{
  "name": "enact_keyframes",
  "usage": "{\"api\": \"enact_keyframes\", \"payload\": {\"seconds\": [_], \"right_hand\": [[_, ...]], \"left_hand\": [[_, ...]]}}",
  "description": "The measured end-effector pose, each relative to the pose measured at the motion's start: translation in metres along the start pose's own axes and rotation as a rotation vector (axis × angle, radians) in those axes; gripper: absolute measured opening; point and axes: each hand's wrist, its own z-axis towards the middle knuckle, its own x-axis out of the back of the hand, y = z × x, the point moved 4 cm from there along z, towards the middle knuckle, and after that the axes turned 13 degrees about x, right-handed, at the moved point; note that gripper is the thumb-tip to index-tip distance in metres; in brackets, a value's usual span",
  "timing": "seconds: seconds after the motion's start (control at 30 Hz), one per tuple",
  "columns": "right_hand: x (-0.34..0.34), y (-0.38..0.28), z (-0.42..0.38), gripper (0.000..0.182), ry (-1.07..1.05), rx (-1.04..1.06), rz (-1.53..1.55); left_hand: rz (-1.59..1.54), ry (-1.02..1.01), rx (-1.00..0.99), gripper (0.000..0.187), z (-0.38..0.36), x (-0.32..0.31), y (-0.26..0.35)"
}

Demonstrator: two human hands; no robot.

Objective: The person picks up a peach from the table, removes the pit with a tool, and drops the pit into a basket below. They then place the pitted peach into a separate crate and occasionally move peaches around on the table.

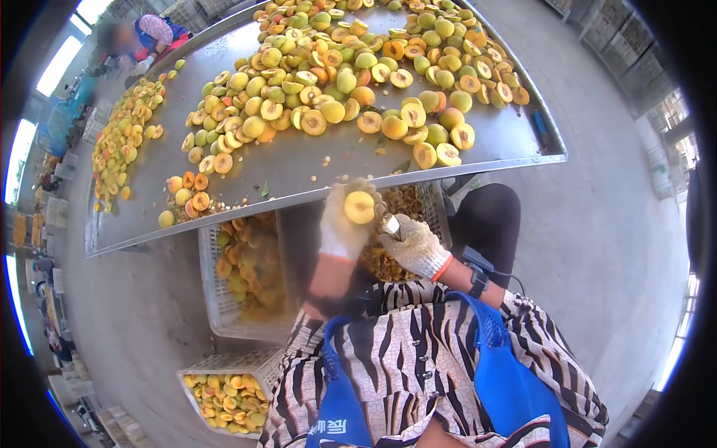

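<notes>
1. The halved fruit (pixel 359 207) is in the left hand (pixel 343 220), its cut face turned up toward the camera; the gloved fingers are closed around it, just below the near rim of the metal table (pixel 299 176).
2. Right beside that grip, the right hand (pixel 414 245), also gloved, is closed on a small tool (pixel 390 224); its pale tip points toward the fruit; whether it touches the fruit, I cannot tell.
3. Under the two hands sits a crate of brownish pieces (pixel 441 216); its side wall shows beyond the right hand; the person's dark-clad knee (pixel 489 216) is close on the right, limiting room there.
4. Left of the grip and lower than the table is a crate of fruit halves (pixel 210 287); farther down and left is another fruit crate (pixel 270 366).
5. Beyond the grip, a strip of metal surface runs between the rim and the big fruit pile (pixel 328 82); a leaf (pixel 265 189) and small bits lie there; a blue-handled object (pixel 540 128) rests by the right-hand edge.
6. Far left across the table, a co-worker (pixel 153 37) leans near a smaller fruit pile (pixel 123 142).
</notes>
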Motion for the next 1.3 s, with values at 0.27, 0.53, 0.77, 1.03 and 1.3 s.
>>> {"api": "enact_keyframes", "payload": {"seconds": [0.27, 0.53, 0.77, 1.03, 1.3], "right_hand": [[0.002, -0.036, 0.007, 0.032, -0.195, -0.09, -0.165], [-0.006, -0.026, 0.001, 0.035, -0.316, -0.106, -0.137], [-0.028, 0.0, -0.007, 0.024, -0.35, 0.008, 0.156], [-0.022, 0.025, -0.025, 0.014, -0.542, -0.325, 0.858], [-0.002, 0.024, -0.024, 0.02, -0.623, -0.214, 0.947]], "left_hand": [[0.155, -0.011, -0.076, 0.046, -0.013, 0.006, -0.012], [0.232, 0.126, -0.077, 0.044, 0.0, 0.023, -0.023], [0.319, 0.216, -0.158, 0.04, 0.0, 0.029, -0.026], [0.833, 0.113, -0.03, 0.026, 0.001, 0.036, -0.025], [0.825, 0.087, -0.055, 0.032, -0.018, 0.019, 0.012]]}}
